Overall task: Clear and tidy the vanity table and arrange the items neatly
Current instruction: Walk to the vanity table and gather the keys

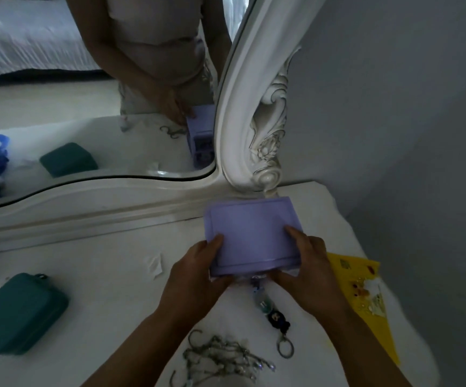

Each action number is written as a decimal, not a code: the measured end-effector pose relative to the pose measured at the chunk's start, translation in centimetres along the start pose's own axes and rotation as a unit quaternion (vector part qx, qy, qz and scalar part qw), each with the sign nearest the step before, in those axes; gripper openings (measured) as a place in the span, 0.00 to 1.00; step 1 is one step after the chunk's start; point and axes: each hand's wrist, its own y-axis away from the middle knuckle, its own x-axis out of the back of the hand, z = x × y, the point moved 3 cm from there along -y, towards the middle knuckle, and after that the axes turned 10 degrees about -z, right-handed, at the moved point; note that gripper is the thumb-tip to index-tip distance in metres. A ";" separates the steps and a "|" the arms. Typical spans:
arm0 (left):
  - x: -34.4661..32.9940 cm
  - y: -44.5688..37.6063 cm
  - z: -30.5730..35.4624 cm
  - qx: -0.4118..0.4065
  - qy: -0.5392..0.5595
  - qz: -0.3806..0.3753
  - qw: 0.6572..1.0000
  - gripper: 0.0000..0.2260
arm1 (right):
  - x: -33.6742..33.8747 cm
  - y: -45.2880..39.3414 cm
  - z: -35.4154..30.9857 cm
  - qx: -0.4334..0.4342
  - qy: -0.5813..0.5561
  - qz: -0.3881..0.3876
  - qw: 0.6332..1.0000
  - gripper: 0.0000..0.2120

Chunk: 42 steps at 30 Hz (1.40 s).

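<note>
Both hands, left hand (198, 263) & right hand (307, 263), grip the purple box (251, 236) w/ curled fingers at the vanity table (100, 275) back edge by the mirror frame (243, 113); tilting it could spill its drawers onto the keychain (276, 317).

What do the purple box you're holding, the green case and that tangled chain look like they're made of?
The purple rectangular box, gripped by the left hand and right hand, looks like moulded plastic: smooth matte top with a raised border. The teal rounded case seems rigid with a soft matte skin, possibly faux leather; too dim to be sure. The tangled silver chain looks metal, with glinting links.
</note>
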 end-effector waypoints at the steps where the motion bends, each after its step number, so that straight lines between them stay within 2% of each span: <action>1: 0.1 -0.5 0.5 -0.010 -0.002 0.002 1.000 0.32 | 0.6 0.0 0.0 0.003 -0.002 0.012 1.000 0.39; 8: -2.1 -4.5 4.6 -0.070 -0.037 -0.029 0.996 0.31 | 5.2 0.1 3.1 -0.060 -0.054 0.034 0.996 0.39; 17: -4.9 -11.5 8.5 -0.075 -0.045 -0.095 0.992 0.31 | 10.8 -2.9 7.8 -0.071 -0.090 0.050 0.992 0.38; 29: -7.3 -16.7 8.5 -0.053 -0.065 -0.100 0.991 0.31 | 11.6 -6.9 12.6 -0.054 -0.096 0.069 0.992 0.39; 35: -8.7 -17.4 7.8 -0.043 -0.042 -0.092 0.994 0.30 | 11.2 -7.7 14.3 -0.054 -0.102 0.059 0.992 0.38; 38: -9.0 -17.3 7.3 -0.039 -0.012 -0.063 0.997 0.29 | 10.7 -7.5 14.6 -0.046 -0.090 0.067 0.993 0.38; 42: -8.6 -16.2 7.3 -0.028 0.018 -0.071 0.997 0.31 | 10.5 -6.9 14.2 -0.080 -0.044 0.069 0.993 0.40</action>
